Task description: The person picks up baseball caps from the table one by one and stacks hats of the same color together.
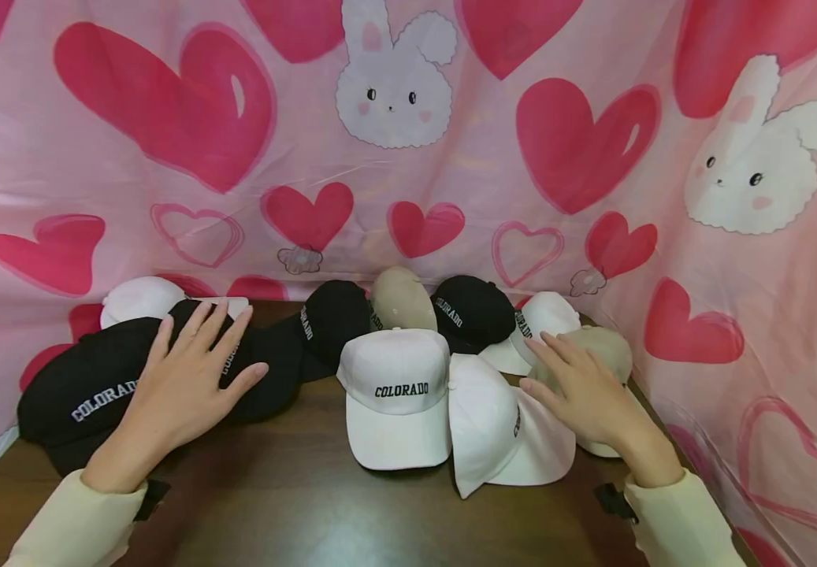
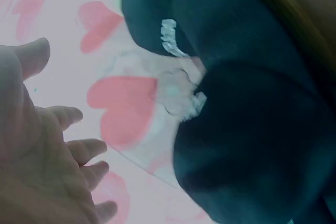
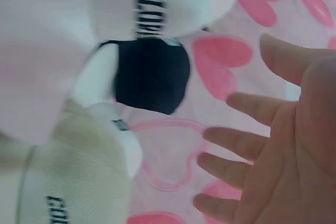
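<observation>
My left hand [image 1: 191, 374], fingers spread, hovers above black baseball caps at the left. One black cap [image 1: 61, 386] with white COLORADO lettering lies left of it; another black cap [image 1: 269, 374] shows past the thumb. In the left wrist view, the hand [image 2: 47, 145] holds nothing and stands apart from the black cap [image 2: 252, 145]. My right hand [image 1: 585, 390], also spread, is above a beige cap [image 1: 610, 350] and a tilted white cap [image 1: 486, 413]. The right wrist view shows that palm [image 3: 294, 135] bare beside the caps. Left of the tilted cap, an upright white cap [image 1: 397, 394] faces forward.
Along the back stand a black cap [image 1: 340, 315], a beige cap [image 1: 404, 295], another black cap [image 1: 479, 311] and a white cap [image 1: 550, 315]. A white cap [image 1: 142, 299] sits behind the left hand. A pink heart-printed cloth [image 1: 394, 173] hangs behind the brown table [image 1: 295, 488].
</observation>
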{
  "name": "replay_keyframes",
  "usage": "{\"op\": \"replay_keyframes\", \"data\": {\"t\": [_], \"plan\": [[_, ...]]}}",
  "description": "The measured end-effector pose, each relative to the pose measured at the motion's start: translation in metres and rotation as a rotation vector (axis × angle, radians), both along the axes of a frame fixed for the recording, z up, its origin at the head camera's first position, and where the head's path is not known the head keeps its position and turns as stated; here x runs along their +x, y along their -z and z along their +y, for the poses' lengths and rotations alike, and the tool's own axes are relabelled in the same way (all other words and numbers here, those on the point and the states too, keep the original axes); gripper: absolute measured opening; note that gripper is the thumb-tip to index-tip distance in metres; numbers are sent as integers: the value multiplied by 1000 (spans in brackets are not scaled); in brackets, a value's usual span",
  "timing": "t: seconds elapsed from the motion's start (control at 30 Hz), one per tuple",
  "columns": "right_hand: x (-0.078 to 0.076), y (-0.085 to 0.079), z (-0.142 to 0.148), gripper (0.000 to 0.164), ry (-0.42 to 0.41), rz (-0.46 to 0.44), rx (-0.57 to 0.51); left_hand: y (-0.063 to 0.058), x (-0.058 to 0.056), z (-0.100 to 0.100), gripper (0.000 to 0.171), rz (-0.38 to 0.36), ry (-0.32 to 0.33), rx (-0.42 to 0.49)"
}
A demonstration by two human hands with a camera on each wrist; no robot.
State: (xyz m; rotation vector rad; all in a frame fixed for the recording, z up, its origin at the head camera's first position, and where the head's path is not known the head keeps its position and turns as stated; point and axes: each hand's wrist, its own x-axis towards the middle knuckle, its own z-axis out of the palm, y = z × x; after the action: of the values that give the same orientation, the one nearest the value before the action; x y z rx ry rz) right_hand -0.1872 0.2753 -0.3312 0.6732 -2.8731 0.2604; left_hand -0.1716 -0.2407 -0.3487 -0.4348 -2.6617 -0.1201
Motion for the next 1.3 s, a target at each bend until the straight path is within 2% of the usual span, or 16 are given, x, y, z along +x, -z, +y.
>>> {"op": "replay_keyframes", "data": {"t": [0.17, 0.37, 0.47, 0.57, 0.67, 0.83, 0.97, 1.13, 1.3], "plan": [[-10, -14, -8, 63, -80, -95, -74, -5, -4, 29, 77, -32, 104, 130], [-18, -16, -16, 60, -114, -219, -183, -5, -7, 81, 65, -160, 217, 299], [-21, -13, -19, 59, -104, -252, -243, -1, -9, 108, 54, -272, 313, 419], [-24, -9, -22, 59, -102, -265, -307, 5, -12, 134, 43, -418, 427, 548], [-27, -3, -25, 59, -101, -285, -359, 15, -15, 155, 39, -542, 490, 636], [-30, 5, -29, 58, -86, -316, -387, 26, -15, 183, 35, -671, 493, 724], [-32, 8, -30, 57, -87, -314, -395, 36, -13, 199, 42, -813, 499, 806], [-32, 11, -31, 55, -88, -325, -392, 48, -8, 214, 53, -991, 512, 998], [-30, 12, -29, 55, -80, -329, -379, 55, -3, 224, 50, -1086, 500, 1165]]}}
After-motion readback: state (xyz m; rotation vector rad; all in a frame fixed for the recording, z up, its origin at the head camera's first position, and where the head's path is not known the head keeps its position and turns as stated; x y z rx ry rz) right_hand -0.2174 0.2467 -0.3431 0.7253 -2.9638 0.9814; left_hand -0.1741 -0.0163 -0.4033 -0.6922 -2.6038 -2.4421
